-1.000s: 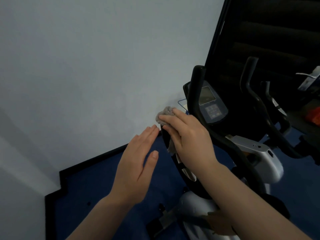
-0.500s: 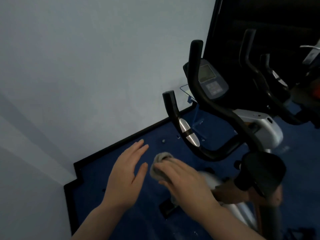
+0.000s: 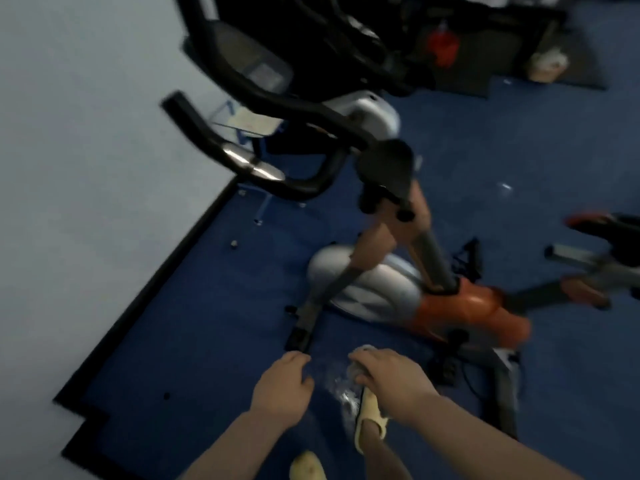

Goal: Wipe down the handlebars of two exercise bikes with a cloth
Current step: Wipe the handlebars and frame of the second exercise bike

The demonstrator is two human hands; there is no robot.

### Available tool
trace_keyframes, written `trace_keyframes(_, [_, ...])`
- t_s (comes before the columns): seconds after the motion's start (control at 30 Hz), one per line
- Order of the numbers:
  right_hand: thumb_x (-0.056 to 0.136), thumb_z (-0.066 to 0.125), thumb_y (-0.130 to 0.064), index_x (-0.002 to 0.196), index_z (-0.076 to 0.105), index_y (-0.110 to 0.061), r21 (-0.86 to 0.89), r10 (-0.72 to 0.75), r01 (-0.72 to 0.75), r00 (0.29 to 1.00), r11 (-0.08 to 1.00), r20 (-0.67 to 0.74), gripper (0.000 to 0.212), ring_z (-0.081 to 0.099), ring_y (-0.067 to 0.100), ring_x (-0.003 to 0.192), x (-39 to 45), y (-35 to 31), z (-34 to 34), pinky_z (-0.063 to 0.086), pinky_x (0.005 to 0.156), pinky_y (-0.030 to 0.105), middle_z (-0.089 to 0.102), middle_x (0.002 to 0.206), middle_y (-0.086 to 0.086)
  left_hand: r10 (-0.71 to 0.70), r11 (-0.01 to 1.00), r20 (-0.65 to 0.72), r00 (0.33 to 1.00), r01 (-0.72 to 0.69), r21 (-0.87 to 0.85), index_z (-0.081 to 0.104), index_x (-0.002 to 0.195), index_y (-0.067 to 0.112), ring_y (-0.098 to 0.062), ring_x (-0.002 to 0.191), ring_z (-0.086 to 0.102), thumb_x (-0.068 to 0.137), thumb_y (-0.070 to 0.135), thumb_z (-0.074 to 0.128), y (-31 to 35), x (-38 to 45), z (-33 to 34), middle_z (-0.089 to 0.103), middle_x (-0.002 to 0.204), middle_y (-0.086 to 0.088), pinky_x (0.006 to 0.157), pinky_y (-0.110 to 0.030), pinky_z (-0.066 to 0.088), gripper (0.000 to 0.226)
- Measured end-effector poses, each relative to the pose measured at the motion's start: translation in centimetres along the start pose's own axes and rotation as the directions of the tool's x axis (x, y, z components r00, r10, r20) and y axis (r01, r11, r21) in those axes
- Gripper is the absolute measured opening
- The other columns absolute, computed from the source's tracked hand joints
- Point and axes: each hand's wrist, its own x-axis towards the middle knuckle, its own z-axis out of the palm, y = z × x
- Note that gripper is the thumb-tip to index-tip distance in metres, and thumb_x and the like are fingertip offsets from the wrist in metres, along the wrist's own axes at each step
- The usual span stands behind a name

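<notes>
Head view, blurred throughout. Right hand (image 3: pixel 391 379) low in the frame, right of centre, fingers curled shut around a small grey cloth (image 3: pixel 356 367), only a wad of it showing at the fingertips. Left hand (image 3: pixel 282 386) just beside it, lower centre, fingers loosely curled, holding nothing as far as can be made out. Both hands hanging well apart from any bike, above the blue floor (image 3: pixel 194 341) and a foot in a pale yellow sandal (image 3: pixel 369 420); a second sandal toe (image 3: pixel 306 471) at the bottom edge.

Near bike's black handlebars (image 3: pixel 263 140) in the upper left to centre, curving past a silver grip band (image 3: pixel 251 164), with a dark console (image 3: pixel 242 53) above and an orange and grey body (image 3: pixel 408 292) in the middle of the frame. Second bike's dark handlebars (image 3: pixel 349 26) at the top centre, mostly lost in shadow. Grey wall (image 3: pixel 86 168) filling the left side.

Progress hard to read from bar surfaces: no wet sheen or streaks clear enough to judge. Nothing under the cloth at this moment, so no wiping underway. Likely a pause between bars or between bikes; cannot tell which bars are finished. At least a return of the cloth to a handlebar probably left, possibly the farther bike's at the top.
</notes>
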Motion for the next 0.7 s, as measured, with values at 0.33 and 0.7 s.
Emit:
trace_keyframes(0.33, [0.086,0.062,-0.017,0.131,0.036,-0.028,0.181,0.505,-0.495,0.863,0.850,-0.008,0.053,0.048,0.021,0.115,-17.6,13.0,4.3,0.036,0.072,0.029,0.047,0.135,-0.007,0.288,0.894,0.379,0.879,-0.388,0.222,0.054,0.123,0.022,-0.012,0.112,0.051,0.094,0.031,0.041,13.1,1.1,11.0,0.049,0.132,0.008,0.093,-0.030,0.045,0.033])
trace_keyframes(0.7, [0.097,0.036,-0.049,0.119,0.041,-0.033,0.528,0.803,-0.672,0.595,0.520,-0.034,0.028,0.057,0.018,0.099,-37.0,28.1,7.4,0.046,0.074,0.033,0.058,0.118,-0.008,0.443,0.744,0.543,0.713,-0.630,0.220,0.047,0.133,0.027,-0.013,0.118,0.050,0.094,0.034,0.041,34.7,-0.9,27.1,0.041,0.142,0.009,0.093,-0.031,0.045,0.040])
